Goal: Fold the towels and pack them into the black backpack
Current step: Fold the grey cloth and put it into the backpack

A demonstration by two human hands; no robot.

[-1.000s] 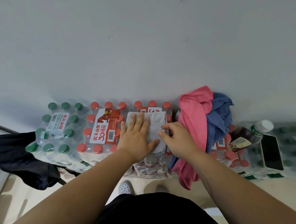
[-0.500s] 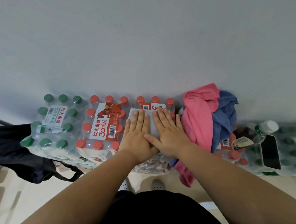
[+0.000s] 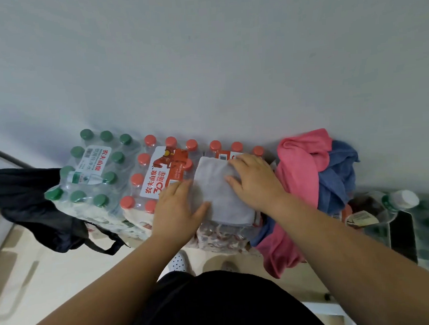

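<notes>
1. On top of a red-capped bottle pack [image 3: 236, 146] lies the folded grey towel [image 3: 218, 199], flat.
2. Left hand [image 3: 176, 211]: fingers straight, laid along the towel's 9 o'clock edge; thumb touching its near corner. Nothing gripped.
3. Right hand [image 3: 256, 182]: fingers extended, pressing flat on the towel's 2 o'clock portion.
4. Pink towel [image 3: 303, 165] and blue towel [image 3: 338, 173]: heaped unfolded at 3 o'clock of the grey one.
5. Black backpack [image 3: 29, 197]: at 9 o'clock, beyond the green-capped bottle pack [image 3: 89, 173].
</notes>
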